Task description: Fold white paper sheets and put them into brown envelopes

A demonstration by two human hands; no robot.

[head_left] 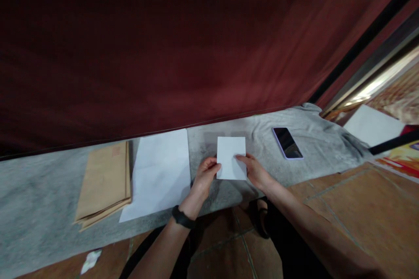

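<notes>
A small folded white paper point(231, 152) lies on the grey cloth point(39, 200) in front of me. My left hand point(205, 175), with a black band on its wrist, pinches the paper's left edge, fingers curled. At the paper's right side, my right hand point(255, 170) rests on it with the fingertips pressing down on the sheet. Both hands are in contact with the paper.
A stack of white sheets point(159, 172) lies to the left, and beside it a pile of brown envelopes point(104, 181). A phone point(287, 143) lies screen-up to the right. A dark red curtain point(163, 52) hangs behind. Tiled floor point(343, 209) lies below, with a paper scrap point(91, 260).
</notes>
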